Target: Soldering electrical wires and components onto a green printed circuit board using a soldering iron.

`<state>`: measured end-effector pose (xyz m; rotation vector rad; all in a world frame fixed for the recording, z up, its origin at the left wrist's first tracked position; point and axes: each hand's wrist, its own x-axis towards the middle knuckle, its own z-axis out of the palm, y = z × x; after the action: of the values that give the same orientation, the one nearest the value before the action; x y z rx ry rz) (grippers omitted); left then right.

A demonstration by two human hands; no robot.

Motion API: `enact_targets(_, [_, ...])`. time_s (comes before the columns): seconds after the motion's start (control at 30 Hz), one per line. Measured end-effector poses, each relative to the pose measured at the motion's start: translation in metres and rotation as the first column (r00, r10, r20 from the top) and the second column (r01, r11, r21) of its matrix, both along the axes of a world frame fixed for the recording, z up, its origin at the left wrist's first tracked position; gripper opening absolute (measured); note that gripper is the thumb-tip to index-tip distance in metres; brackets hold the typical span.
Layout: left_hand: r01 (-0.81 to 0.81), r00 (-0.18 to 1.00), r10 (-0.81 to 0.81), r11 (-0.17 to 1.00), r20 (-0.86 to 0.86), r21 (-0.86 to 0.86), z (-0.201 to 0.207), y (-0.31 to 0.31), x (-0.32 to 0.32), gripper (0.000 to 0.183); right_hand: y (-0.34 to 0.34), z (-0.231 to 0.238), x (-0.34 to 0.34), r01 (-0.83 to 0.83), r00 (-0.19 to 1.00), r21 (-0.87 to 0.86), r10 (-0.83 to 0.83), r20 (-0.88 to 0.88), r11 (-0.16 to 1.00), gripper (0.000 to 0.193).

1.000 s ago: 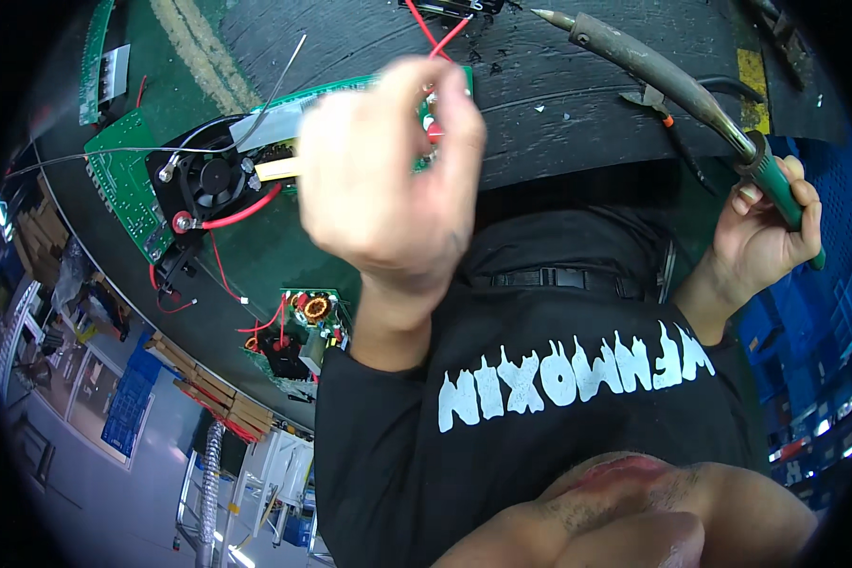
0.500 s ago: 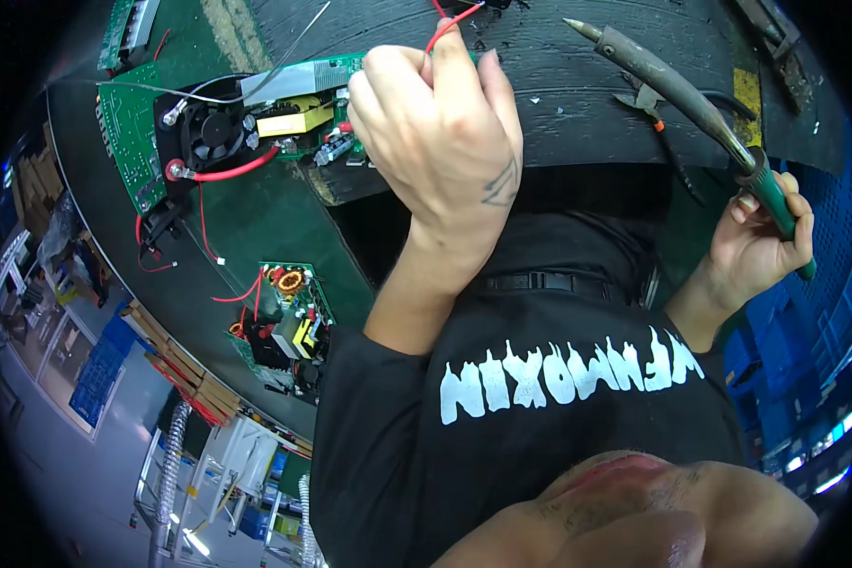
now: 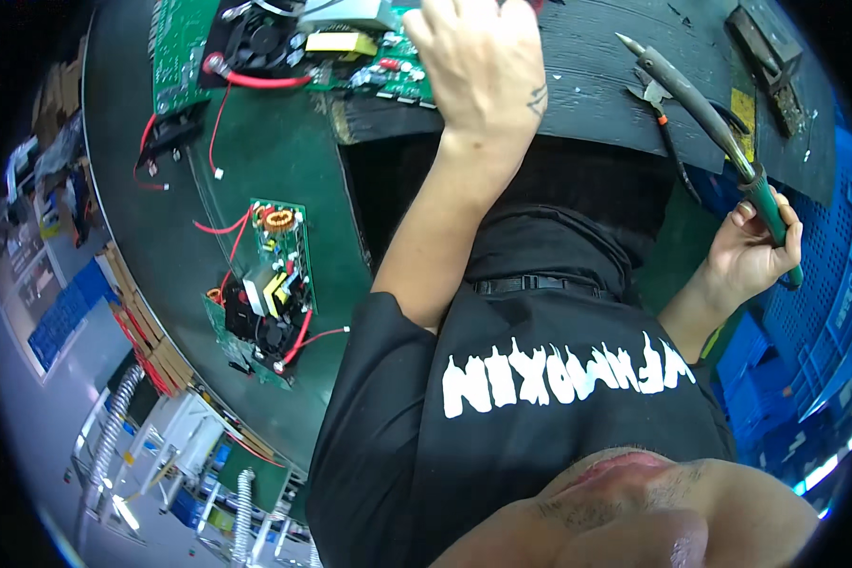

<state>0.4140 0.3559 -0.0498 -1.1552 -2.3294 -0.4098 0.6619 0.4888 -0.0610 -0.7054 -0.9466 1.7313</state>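
Note:
My right hand is closed around the green handle of a soldering iron, whose pointed tip aims up and to the left over the dark bench. My left hand is at the upper edge, beside a long green circuit board. Its fingers are curled, with the tips partly cut off, so what they grip is hidden. A scrap of red shows just right of them. The board carries a yellow transformer, a metal heat sink, a black fan and a thick red cable.
A second populated circuit board with red wires lies on the green mat to the left. Pliers lie below the iron's tip. A dark metal holder stands at the upper right, and blue plastic crates are at the right.
The view has shifted, so the bench and boards sit higher. My left hand is nearer the upper edge; the red wire earlier at its fingertips is mostly out of sight. My right hand still holds the iron.

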Motion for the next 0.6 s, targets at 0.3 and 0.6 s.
enact_targets(0.3, [-0.047, 0.997, 0.049, 0.998, 0.053, -0.038, -0.025, -0.015, -0.001, 0.018, 0.044, -0.012, 0.032, -0.087, 0.996, -0.127, 0.091, 0.025, 0.988, 0.029])
enact_targets(0.6, [0.25, 0.967, -0.249, 0.968, -0.059, 0.007, -0.026, -0.014, -0.01, 0.011, 0.053, -0.013, 0.014, 0.045, 0.999, -0.005, -0.045, 0.006, 0.999, 0.034])
